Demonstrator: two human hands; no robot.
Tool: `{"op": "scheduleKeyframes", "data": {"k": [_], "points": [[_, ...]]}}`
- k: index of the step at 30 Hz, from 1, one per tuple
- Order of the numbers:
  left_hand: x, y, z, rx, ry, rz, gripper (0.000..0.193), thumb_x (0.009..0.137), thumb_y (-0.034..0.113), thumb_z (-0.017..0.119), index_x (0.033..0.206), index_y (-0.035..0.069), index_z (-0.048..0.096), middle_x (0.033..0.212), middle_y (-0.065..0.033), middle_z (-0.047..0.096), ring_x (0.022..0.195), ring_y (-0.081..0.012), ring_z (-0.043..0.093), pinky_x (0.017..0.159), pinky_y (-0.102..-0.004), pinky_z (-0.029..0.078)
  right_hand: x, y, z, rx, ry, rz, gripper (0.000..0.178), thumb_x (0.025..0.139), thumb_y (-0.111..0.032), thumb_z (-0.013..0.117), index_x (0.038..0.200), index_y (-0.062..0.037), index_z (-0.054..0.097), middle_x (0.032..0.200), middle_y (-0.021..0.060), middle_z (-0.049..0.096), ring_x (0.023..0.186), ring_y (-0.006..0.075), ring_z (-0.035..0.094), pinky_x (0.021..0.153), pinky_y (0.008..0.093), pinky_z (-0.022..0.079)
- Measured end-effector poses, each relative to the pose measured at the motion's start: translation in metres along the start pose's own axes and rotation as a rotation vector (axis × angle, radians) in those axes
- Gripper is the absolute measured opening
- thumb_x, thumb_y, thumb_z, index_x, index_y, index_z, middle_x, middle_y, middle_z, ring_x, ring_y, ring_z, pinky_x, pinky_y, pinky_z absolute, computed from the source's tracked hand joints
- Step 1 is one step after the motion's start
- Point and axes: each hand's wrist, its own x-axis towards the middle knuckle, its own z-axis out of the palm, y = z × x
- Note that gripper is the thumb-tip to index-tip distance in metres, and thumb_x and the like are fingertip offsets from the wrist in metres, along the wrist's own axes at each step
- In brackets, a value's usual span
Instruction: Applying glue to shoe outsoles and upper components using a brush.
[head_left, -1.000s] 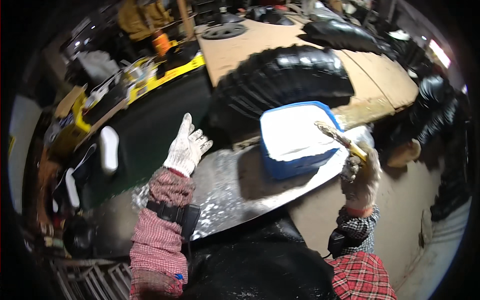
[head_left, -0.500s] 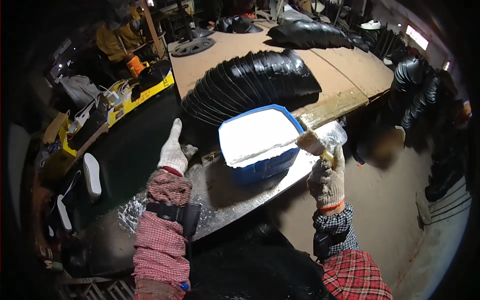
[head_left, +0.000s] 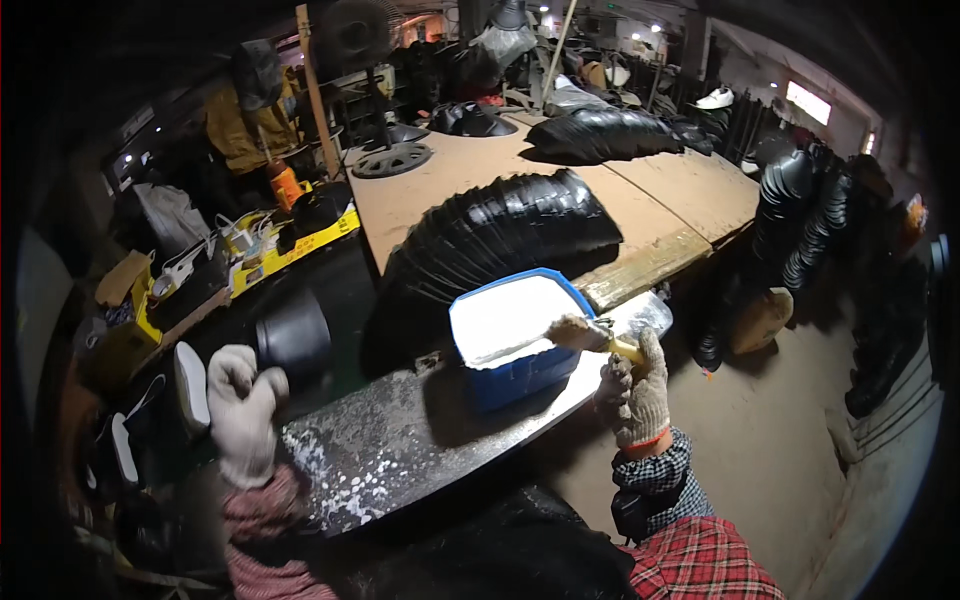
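Observation:
My left hand [head_left: 245, 410], in a knitted work glove, is closed at the left, its thumb and fingers pinched at the edge of a shiny black curved piece [head_left: 293, 332], which is blurred by motion. My right hand [head_left: 636, 398], gloved too, grips the yellow handle of a brush [head_left: 580, 334] with paste-caked bristles. The brush head is held over the right rim of a blue tub [head_left: 520, 385] full of thick white paste [head_left: 515, 318]. Behind the tub, similar black curved pieces lie in an overlapping stack [head_left: 510, 230].
The tub stands on a narrow bench [head_left: 370, 450] spattered white. A white shoe sole [head_left: 191, 388] lies left of my left hand. Beyond is a tan board table [head_left: 660, 200] with another black stack [head_left: 605, 135]. A yellow-edged box [head_left: 300, 255] holds odds and ends.
My left hand has drawn back from beside the stack toward the lower left, and a black piece is now at its fingers. The brush has shifted left to the tub's rim. The view has tilted up.

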Motion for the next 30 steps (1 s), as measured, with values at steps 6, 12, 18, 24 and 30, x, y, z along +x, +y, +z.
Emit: {"op": "scheduleKeyframes", "data": {"k": [6, 12, 18, 24, 30], "points": [[-0.064, 0.046, -0.077, 0.801, -0.843, -0.630, 0.027, 0.071, 0.016, 0.077, 0.089, 0.002, 0.062, 0.084, -0.0062, 0.064, 0.080, -0.0149, 0.061, 0.073, -0.0277, 0.048, 0.022, 0.027, 0.017, 0.009, -0.080, 0.029, 0.047, 0.093, -0.052, 0.053, 0.085, -0.0062, 0.060, 0.058, 0.0008, 0.059, 0.041, 0.0090, 0.055, 0.034, 0.0191, 0.045], [-0.074, 0.043, -0.100, 0.761, -0.392, -0.289, 0.048, 0.067, 0.016, 0.079, 0.108, 0.000, 0.061, 0.108, -0.0141, 0.062, 0.102, -0.0273, 0.061, 0.091, -0.0322, 0.048, 0.018, 0.060, 0.043, -0.134, 0.013, -0.018, 0.038, 0.095, -0.045, 0.055, 0.092, -0.0070, 0.056, 0.059, -0.0010, 0.054, 0.039, 0.0055, 0.048, 0.033, 0.0153, 0.039], [-0.077, -0.032, -0.144, 1.071, -0.435, -0.401, 0.041, 0.083, 0.009, 0.054, 0.124, 0.005, 0.056, 0.114, -0.0208, 0.063, 0.106, -0.0356, 0.060, 0.091, -0.0396, 0.049, -0.007, 0.092, 0.064, -0.311, -0.118, -0.124, 0.034, 0.097, -0.033, 0.055, 0.111, -0.0017, 0.054, 0.079, 0.0073, 0.062, 0.060, 0.0112, 0.060, 0.051, 0.0189, 0.051], [-0.150, -0.004, -0.138, -0.096, 0.138, -0.848, 0.013, 0.090, 0.014, 0.062, 0.083, 0.004, 0.066, 0.071, -0.0026, 0.062, 0.061, -0.0141, 0.057, 0.056, -0.0264, 0.045, -0.014, 0.142, 0.080, -0.883, -0.343, -0.443, 0.029, 0.099, -0.023, 0.050, 0.116, 0.0000, 0.057, 0.093, 0.0079, 0.063, 0.078, 0.0123, 0.060, 0.065, 0.0217, 0.050], [-0.198, 0.011, -0.095, -0.205, 0.615, -0.859, 0.014, 0.090, 0.014, 0.065, 0.085, 0.001, 0.069, 0.064, 0.0033, 0.061, 0.054, -0.0071, 0.055, 0.051, -0.0248, 0.043, -0.013, 0.238, 0.142, -1.158, -1.016, -0.592, 0.021, 0.088, 0.000, 0.063, 0.109, 0.0047, 0.063, 0.089, 0.0116, 0.066, 0.077, 0.0141, 0.064, 0.070, 0.0221, 0.051]]}}
